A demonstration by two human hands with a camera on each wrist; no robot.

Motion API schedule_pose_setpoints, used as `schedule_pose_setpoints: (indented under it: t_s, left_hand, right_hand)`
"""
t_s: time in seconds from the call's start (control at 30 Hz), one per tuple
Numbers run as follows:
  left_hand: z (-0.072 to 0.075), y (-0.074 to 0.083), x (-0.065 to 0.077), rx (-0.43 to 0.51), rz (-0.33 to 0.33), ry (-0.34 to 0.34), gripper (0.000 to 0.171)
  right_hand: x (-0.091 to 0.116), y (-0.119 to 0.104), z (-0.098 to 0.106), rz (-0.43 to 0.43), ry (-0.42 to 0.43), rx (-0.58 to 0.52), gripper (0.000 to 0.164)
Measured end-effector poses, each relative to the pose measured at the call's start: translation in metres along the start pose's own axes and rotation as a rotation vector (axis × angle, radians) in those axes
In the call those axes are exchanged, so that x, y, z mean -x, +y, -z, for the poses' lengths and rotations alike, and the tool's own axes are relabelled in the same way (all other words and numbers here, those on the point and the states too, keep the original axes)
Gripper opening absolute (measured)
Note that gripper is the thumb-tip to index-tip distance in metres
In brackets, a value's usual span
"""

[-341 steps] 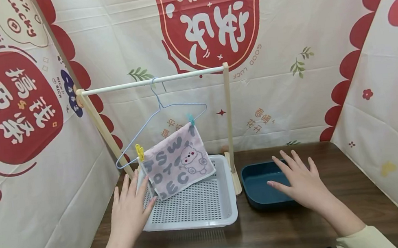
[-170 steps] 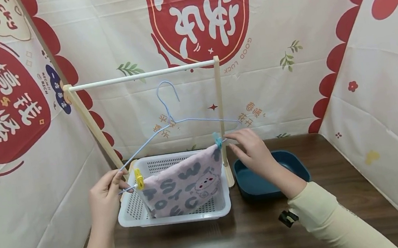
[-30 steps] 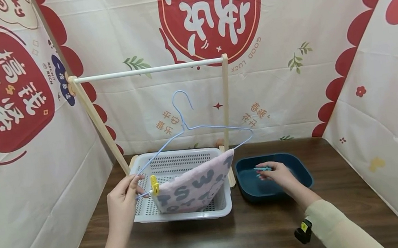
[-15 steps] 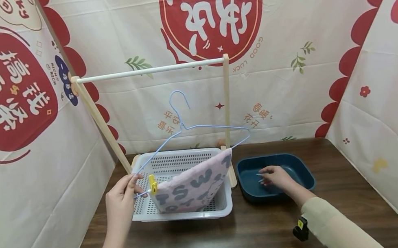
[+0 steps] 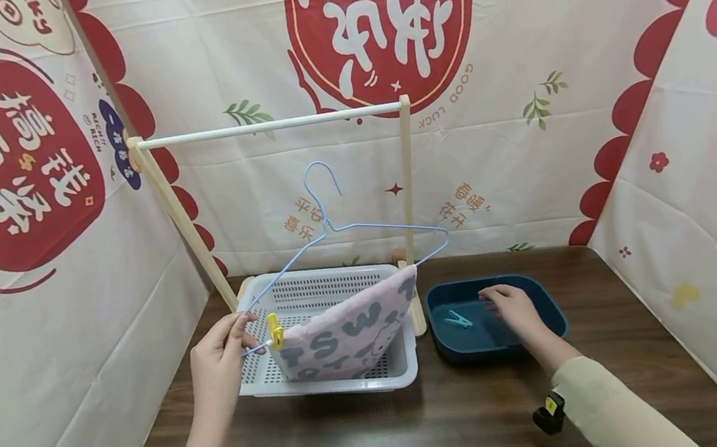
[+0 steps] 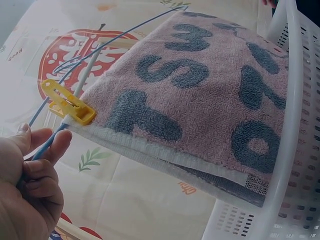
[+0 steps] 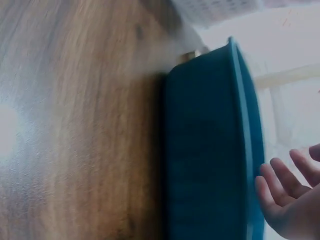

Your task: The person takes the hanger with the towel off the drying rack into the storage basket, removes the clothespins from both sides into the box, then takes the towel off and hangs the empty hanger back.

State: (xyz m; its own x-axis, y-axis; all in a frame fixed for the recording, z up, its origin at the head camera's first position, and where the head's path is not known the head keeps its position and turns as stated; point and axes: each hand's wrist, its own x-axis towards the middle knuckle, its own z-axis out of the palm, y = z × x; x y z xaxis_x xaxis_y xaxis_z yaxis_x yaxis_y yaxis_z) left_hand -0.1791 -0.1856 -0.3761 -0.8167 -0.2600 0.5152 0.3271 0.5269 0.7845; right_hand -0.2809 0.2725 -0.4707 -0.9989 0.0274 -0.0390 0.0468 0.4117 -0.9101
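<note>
My left hand [image 5: 218,361] grips the lower left corner of a blue wire clothes hanger [image 5: 385,227]. Over the hanger's bottom bar hangs a pink towel [image 5: 351,331] with grey letters, its lower part inside the white basket [image 5: 331,389]. A yellow clothespin [image 6: 69,102] clips the towel's left end to the bar, close to my left fingers. No clip sits on the towel's right end. A teal clothespin [image 5: 458,320] lies in the dark blue tray [image 5: 479,352]. My right hand [image 5: 516,312] is over that tray, right of the clothespin, fingers loosely bent and holding nothing.
A rack with wooden posts [image 5: 408,181] and a white rail [image 5: 268,126] stands behind the basket, with nothing hanging on the rail. Printed cloth walls [image 5: 513,184] enclose the brown wooden table [image 5: 382,434] at the back and both sides.
Earlier the hanger hung on the rail; my hands brought it down. The teal clothespin came off the towel, and my right hand has just let it go in the tray.
</note>
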Motion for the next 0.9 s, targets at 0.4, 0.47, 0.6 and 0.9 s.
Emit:
schedule_pose_setpoints:
  t_s: [0.4, 0.47, 0.6, 0.9]
  left_hand:
    - [-0.002, -0.001, 0.002, 0.0, 0.023, 0.01, 0.018]
    - [-0.003, -0.001, 0.002, 0.002, 0.022, 0.014, 0.017]
    - [-0.004, -0.003, 0.002, 0.008, 0.012, 0.023, 0.017]
    - [-0.003, -0.002, 0.007, 0.038, 0.015, 0.038, 0.019]
  right_hand:
    - [0.021, -0.047, -0.011, 0.181, 0.061, 0.006, 0.042]
    - [0.025, -0.054, -0.015, 0.228, 0.071, 0.014, 0.042]
    - [0.033, -0.064, -0.023, 0.303, 0.086, 0.002, 0.039]
    - [0.054, -0.088, -0.044, 0.44, 0.082, 0.038, 0.028]
